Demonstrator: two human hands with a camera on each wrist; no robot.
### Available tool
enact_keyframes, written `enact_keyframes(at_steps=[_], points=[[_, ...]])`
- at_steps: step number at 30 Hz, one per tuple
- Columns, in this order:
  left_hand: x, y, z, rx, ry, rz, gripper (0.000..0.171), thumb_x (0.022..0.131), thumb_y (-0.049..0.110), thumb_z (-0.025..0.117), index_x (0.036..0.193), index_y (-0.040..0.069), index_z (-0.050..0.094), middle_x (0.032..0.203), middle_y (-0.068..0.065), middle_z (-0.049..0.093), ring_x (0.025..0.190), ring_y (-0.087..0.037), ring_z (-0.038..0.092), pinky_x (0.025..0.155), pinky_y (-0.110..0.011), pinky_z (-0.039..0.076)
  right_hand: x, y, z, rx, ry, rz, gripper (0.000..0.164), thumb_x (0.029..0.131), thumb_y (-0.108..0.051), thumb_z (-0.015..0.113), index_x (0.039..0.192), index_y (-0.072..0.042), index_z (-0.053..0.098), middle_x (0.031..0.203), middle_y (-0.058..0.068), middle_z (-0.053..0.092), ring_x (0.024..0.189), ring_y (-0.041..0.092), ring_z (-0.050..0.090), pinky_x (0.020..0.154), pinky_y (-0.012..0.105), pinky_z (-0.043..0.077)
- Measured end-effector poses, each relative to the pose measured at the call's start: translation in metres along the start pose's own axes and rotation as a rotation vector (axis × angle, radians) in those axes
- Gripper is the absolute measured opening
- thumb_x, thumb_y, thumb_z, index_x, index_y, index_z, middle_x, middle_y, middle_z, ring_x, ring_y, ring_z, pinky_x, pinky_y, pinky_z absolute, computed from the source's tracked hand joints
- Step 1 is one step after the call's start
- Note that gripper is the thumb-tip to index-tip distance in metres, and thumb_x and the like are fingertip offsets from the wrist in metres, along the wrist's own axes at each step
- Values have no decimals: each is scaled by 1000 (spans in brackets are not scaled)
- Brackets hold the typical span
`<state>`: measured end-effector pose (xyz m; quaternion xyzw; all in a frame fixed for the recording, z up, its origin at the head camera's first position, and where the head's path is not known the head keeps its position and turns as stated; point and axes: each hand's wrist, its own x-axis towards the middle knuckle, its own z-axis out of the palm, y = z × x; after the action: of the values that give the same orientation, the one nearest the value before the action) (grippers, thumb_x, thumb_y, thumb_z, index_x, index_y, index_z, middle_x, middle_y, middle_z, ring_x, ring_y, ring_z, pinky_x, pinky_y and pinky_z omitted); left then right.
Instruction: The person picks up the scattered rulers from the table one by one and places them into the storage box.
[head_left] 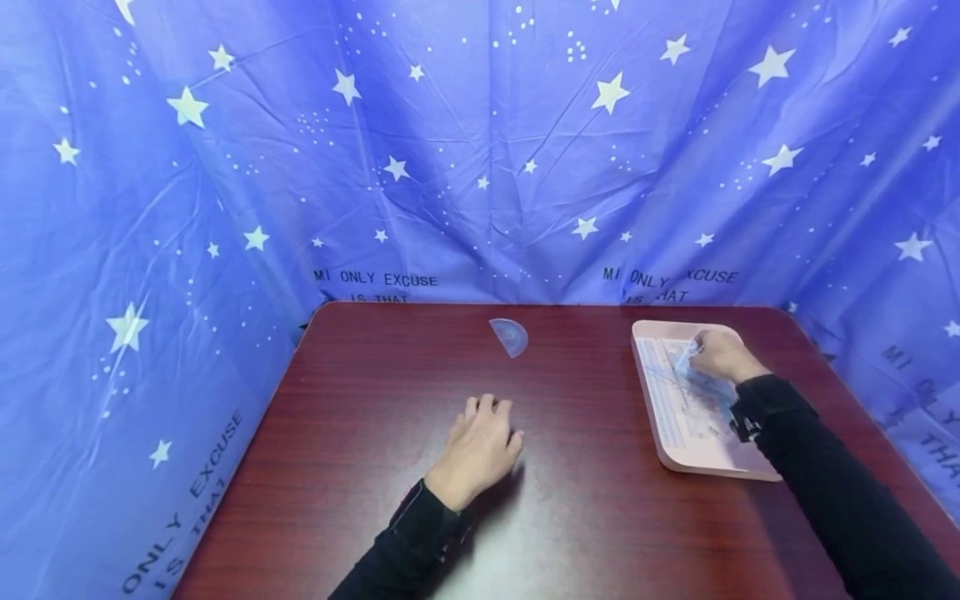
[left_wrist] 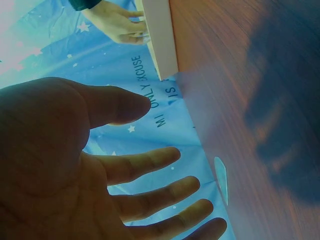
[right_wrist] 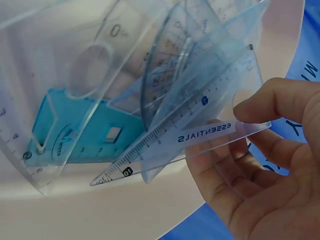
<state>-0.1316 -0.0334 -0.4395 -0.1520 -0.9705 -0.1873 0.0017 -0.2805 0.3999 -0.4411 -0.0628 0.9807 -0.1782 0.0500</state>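
My right hand point(head_left: 723, 357) is over the pink tray point(head_left: 712, 468). In the right wrist view its thumb and fingers pinch a clear set square point(right_wrist: 206, 131) marked ESSENTIALS by one corner. Other clear and bluish measuring tools overlap behind it, among them a teal ruler-like piece point(right_wrist: 100, 131) with a square cutout. My left hand point(head_left: 476, 450) hovers over the middle of the table, holding nothing, its fingers spread and loosely bent in the left wrist view. Beyond it, a clear bluish protractor point(head_left: 512, 337) lies on the table near the far edge.
The tray stands at the right side of the dark red wooden table point(head_left: 360, 433). Clear rulers point(head_left: 663, 392) lie along its left inside. A blue curtain point(head_left: 487, 150) with white stars hangs behind the table and along both sides.
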Motion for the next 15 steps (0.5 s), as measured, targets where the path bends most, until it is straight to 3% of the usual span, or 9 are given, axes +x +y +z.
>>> enact_keyframes(at_steps=[8,11,15], points=[[0,-1,-1,-18,-2,-5,48,105,34,68,142,3,65,139,-19,64,130,-38,58,106,-56,54,2,2,3,-46,-25,38,34,80,-4,68,103,21,66,97,31,69,87,42,64,92,63,54],[-1,-2,-2,-29,-8,-10,48,104,34,68,142,3,65,139,-19,64,129,-38,58,105,-56,54,1,4,3,-41,-38,70,38,82,-3,70,110,22,66,107,35,70,93,43,65,97,66,52],[0,-6,-2,-35,-6,-23,48,104,32,68,141,3,65,139,-20,64,129,-39,58,104,-56,55,-2,3,0,-39,-10,28,42,79,-5,72,111,21,66,108,37,71,97,48,66,98,67,52]])
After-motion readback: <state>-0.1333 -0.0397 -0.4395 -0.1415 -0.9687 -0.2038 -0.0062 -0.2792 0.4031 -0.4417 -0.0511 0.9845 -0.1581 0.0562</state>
